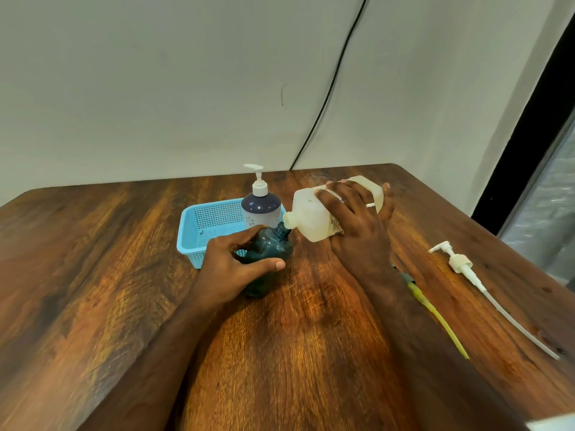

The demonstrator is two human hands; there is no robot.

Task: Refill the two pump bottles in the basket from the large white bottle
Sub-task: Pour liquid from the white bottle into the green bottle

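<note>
Just right of frame centre, the large white bottle (pixel 323 209) lies tipped sideways, its spout touching the open neck of the teal bottle (pixel 270 259); the right hand (pixel 357 225) wraps it from above; the left hand (pixel 231 269) curls around the teal bottle; behind, a capped pump bottle (pixel 260 209) stands in the blue basket (pixel 199 231); a loose pump (pixel 460 265) lies on the wooden table (pixel 93 275) at right.

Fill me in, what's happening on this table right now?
A person is refilling a pump bottle. The right hand tips the large white bottle so its spout meets the open neck of the teal bottle, which the left hand steadies on the table. Its removed pump lies to the right. The second pump bottle stands capped in the blue basket.
</note>
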